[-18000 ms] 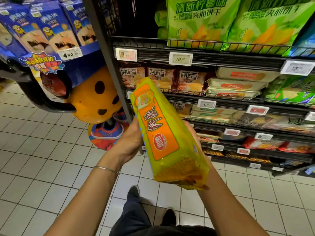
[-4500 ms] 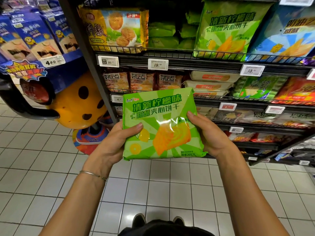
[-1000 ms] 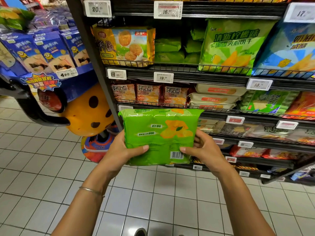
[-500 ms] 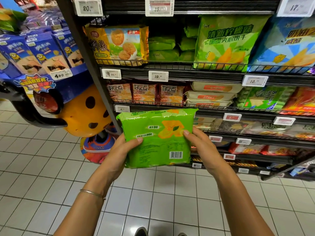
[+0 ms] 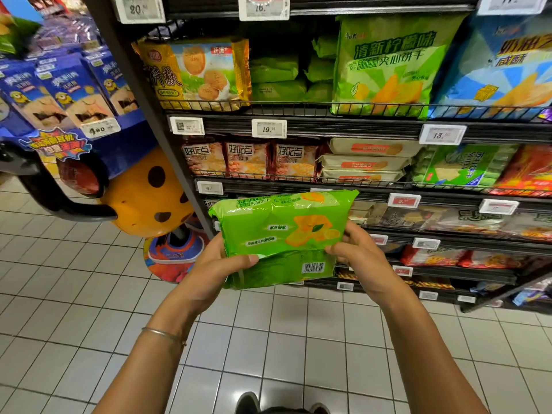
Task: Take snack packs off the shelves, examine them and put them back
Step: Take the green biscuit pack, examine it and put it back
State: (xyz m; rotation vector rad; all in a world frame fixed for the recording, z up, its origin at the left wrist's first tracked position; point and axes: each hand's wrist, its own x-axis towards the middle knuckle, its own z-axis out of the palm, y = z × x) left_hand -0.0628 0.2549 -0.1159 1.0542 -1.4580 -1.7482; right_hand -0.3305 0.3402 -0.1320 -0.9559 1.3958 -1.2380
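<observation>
A green plastic snack pack with yellow biscuit artwork (image 5: 283, 231) sits in mid-air in front of the black wire shelf rack (image 5: 328, 127), held between both hands at the middle of the view. Its seamed side faces the camera, with a barcode (image 5: 313, 268) at 5 o'clock on the wrapper.

The left hand (image 5: 209, 270) takes the pack's 8 o'clock corner; its grip is closed on the pack, thumb (image 5: 242, 259) pressed across the face at the seam, fingers hidden behind. The right hand (image 5: 364, 258) takes the 4 o'clock edge, its grip likewise closed on the wrapper, fingers curled round the side. A thin silver bracelet (image 5: 162, 334) circles the left wrist.

At 1 o'clock from the pack, on an upper shelf, stands a large matching green lemon-biscuit bag (image 5: 388, 70). At 11 o'clock on that shelf stands a gold-edged biscuit bag (image 5: 194, 73), with smaller green packs (image 5: 274, 76) stacked between the two. A blue bag (image 5: 507, 61) stands at 2 o'clock. A white price tag reading 19 (image 5: 268, 128) hangs at 12 o'clock.

At 10 o'clock are blue cartoon-printed boxes (image 5: 68, 91) above an orange, brown-spotted rounded figure (image 5: 146, 192). Pale square floor tiles (image 5: 74, 294) spread below, with dark shoe tips (image 5: 248, 403) at 6 o'clock.
</observation>
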